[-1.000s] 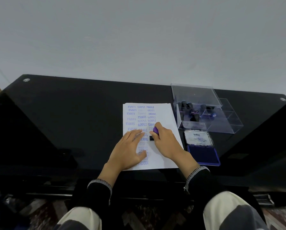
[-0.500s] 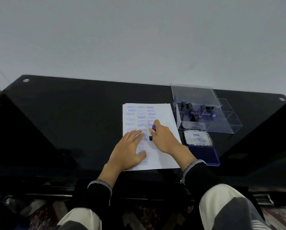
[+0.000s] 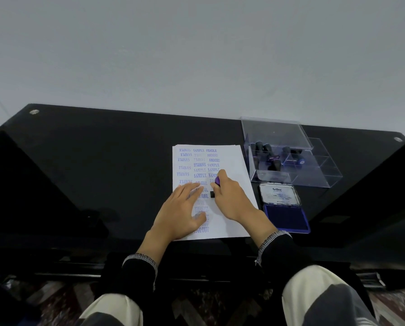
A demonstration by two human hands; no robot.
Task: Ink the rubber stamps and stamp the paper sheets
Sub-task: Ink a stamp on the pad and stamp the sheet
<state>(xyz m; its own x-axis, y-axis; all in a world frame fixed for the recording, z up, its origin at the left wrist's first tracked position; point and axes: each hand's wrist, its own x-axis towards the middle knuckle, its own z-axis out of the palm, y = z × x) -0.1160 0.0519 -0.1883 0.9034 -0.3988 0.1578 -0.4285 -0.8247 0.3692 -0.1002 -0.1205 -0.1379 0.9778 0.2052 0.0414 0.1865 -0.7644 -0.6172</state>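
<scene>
Purple-handled, the rubber stamp (image 3: 216,187) sits pinched in my right hand (image 3: 229,198), its black base down on the paper sheet (image 3: 234,161) beside the blue imprints; my left hand (image 3: 180,211) lies flat, fingers spread, on that sheet, with the open ink pad (image 3: 286,217) just right of it

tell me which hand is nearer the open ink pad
Right. The right hand grips a stamp on the paper, just left of the ink pad. The left hand lies flat on the sheet beyond it, farther from the pad.
</scene>
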